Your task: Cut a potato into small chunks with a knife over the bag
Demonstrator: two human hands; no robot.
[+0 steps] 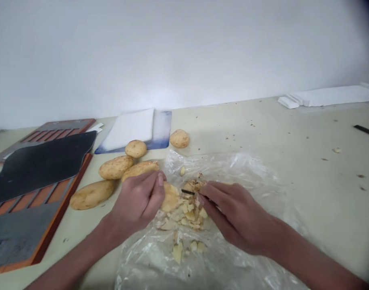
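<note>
My left hand [139, 201] is closed around a partly peeled potato [170, 197], held over a clear plastic sheet [233, 173]. My right hand [233, 213] grips a small peeler or knife whose dark tip [187, 191] points at the potato. A heap of potato peelings [189, 213] lies on the plastic between and below both hands. Several unpeeled potatoes [115, 167] lie on the table just left of my left hand, and another one [179, 138] lies further back.
A black mat on orange and grey boards [36, 169] fills the left side. A white and blue sheet [133, 129] lies behind the potatoes. White folded material [329, 96] sits at the far right by the wall, and a dark strip [365, 130] lies near the right edge.
</note>
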